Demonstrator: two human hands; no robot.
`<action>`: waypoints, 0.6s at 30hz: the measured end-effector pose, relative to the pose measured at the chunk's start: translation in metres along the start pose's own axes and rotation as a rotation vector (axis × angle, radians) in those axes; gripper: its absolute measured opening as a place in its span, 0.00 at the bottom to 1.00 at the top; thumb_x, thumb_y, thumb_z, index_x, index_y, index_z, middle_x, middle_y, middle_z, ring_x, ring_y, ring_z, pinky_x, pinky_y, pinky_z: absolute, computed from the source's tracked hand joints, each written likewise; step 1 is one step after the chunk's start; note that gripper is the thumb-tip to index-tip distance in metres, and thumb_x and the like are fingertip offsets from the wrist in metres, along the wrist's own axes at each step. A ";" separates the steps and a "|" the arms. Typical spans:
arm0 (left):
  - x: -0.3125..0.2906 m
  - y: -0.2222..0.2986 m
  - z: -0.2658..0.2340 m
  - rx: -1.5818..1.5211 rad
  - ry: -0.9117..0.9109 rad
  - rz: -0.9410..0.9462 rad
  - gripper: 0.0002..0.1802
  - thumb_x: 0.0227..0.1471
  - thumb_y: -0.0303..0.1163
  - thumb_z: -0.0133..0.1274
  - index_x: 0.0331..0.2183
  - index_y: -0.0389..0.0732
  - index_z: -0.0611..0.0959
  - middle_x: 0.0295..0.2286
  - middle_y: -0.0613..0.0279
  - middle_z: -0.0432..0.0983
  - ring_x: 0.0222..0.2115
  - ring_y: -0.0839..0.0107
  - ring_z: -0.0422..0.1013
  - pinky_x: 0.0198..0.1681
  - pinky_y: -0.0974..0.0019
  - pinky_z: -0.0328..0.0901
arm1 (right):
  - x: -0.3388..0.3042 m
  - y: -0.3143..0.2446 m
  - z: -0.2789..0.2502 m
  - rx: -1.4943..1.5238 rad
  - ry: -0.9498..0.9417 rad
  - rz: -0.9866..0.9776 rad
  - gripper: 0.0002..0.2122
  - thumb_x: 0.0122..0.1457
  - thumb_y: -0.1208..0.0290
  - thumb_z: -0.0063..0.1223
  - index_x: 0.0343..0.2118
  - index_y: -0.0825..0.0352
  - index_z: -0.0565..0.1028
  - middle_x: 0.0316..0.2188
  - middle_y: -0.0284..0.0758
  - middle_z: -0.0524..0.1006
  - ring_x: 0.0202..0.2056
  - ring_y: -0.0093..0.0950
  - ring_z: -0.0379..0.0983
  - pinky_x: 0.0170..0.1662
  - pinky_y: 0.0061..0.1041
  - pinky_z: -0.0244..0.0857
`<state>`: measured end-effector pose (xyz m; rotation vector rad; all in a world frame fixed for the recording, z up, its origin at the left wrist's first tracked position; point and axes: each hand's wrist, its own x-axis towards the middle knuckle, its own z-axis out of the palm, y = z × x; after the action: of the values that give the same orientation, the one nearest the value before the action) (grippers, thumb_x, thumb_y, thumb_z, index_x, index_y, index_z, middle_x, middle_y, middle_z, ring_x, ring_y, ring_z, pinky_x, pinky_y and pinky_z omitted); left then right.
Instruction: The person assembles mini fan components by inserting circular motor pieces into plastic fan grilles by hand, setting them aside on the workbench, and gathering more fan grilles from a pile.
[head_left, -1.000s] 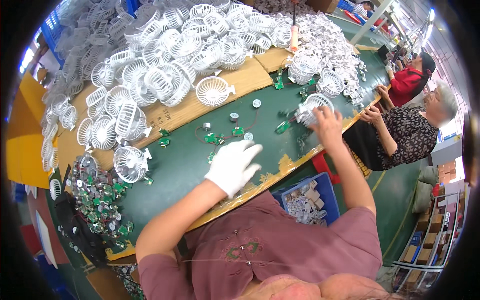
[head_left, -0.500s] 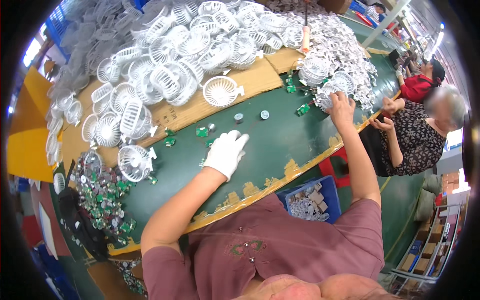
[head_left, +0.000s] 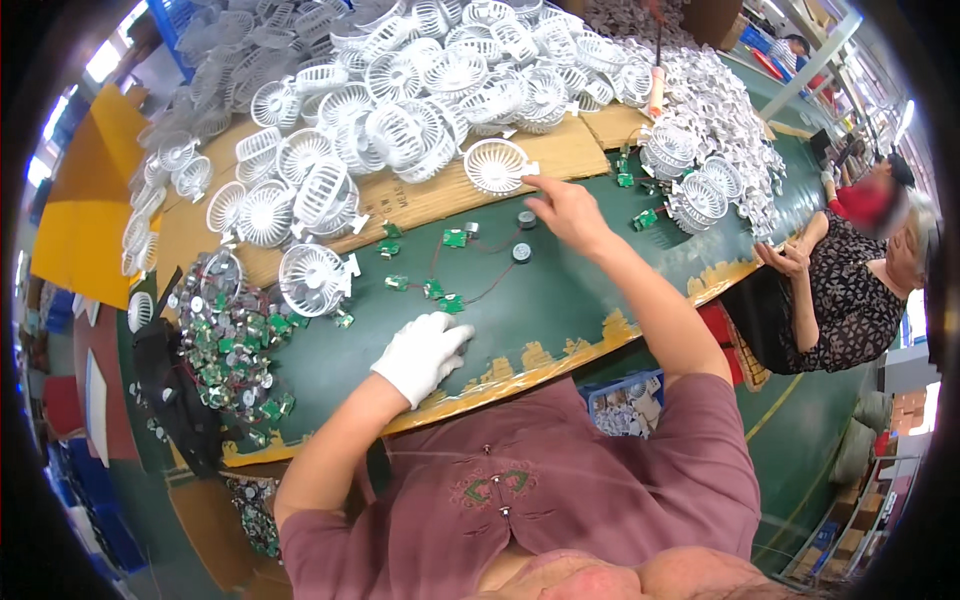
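Observation:
My left hand (head_left: 423, 352), in a white glove, rests palm down on the green table (head_left: 560, 300) with fingers apart and nothing in it. Just beyond it lie small green circuit boards (head_left: 436, 293) joined by thin wires to round motors (head_left: 521, 252). My bare right hand (head_left: 566, 208) reaches across the table, its fingers touching the handle of a white fan shell (head_left: 496, 165) that lies on the cardboard sheet (head_left: 420, 200).
A big heap of white fan grilles (head_left: 400, 80) covers the far side. One fan (head_left: 312, 279) stands at the left by a pile of motors and boards (head_left: 230, 340). More fan parts (head_left: 700, 190) lie right, near two seated people (head_left: 860, 270). A blue bin (head_left: 630, 400) sits below the table edge.
My right hand has swung from the fan parts at the far right leftward to the single white fan shell on the cardboard. My gloved left hand has stayed on the table.

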<state>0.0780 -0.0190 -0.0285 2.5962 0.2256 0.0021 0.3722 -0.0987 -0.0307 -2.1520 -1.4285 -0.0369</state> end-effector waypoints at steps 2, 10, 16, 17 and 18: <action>0.000 -0.003 0.002 0.010 0.018 -0.024 0.18 0.43 0.33 0.58 0.40 0.47 0.78 0.35 0.59 0.71 0.39 0.56 0.68 0.41 0.58 0.64 | 0.015 -0.020 0.011 -0.019 -0.045 0.055 0.13 0.54 0.62 0.55 0.43 0.56 0.76 0.25 0.39 0.78 0.29 0.38 0.76 0.32 0.36 0.67; 0.014 -0.016 -0.043 -0.594 0.593 -0.142 0.10 0.50 0.30 0.54 0.38 0.42 0.79 0.36 0.62 0.75 0.36 0.73 0.71 0.41 0.71 0.65 | 0.033 -0.013 0.010 0.259 -0.031 0.188 0.11 0.59 0.64 0.49 0.35 0.65 0.78 0.19 0.32 0.76 0.21 0.23 0.73 0.26 0.27 0.67; -0.007 0.009 -0.088 -1.067 1.142 0.059 0.14 0.51 0.22 0.52 0.43 0.37 0.77 0.40 0.63 0.74 0.40 0.75 0.69 0.43 0.71 0.65 | -0.048 -0.038 -0.056 0.660 -0.253 0.065 0.08 0.57 0.70 0.51 0.31 0.70 0.75 0.23 0.30 0.75 0.27 0.20 0.70 0.33 0.23 0.65; -0.016 0.008 -0.086 -0.628 1.171 0.036 0.13 0.50 0.23 0.51 0.41 0.37 0.78 0.42 0.61 0.73 0.44 0.73 0.67 0.48 0.69 0.62 | -0.065 -0.043 -0.062 0.623 -0.311 0.050 0.06 0.55 0.71 0.53 0.29 0.70 0.75 0.24 0.32 0.75 0.29 0.21 0.71 0.34 0.23 0.65; -0.020 0.007 -0.086 -0.482 1.127 0.050 0.13 0.51 0.24 0.50 0.41 0.37 0.78 0.42 0.60 0.73 0.46 0.72 0.66 0.50 0.67 0.60 | -0.074 -0.044 -0.063 0.490 -0.342 -0.054 0.05 0.52 0.72 0.55 0.28 0.69 0.75 0.24 0.33 0.75 0.29 0.24 0.71 0.34 0.24 0.65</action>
<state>0.0555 0.0159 0.0499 1.8486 0.4719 1.3570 0.3190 -0.1775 0.0179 -1.7642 -1.4873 0.6235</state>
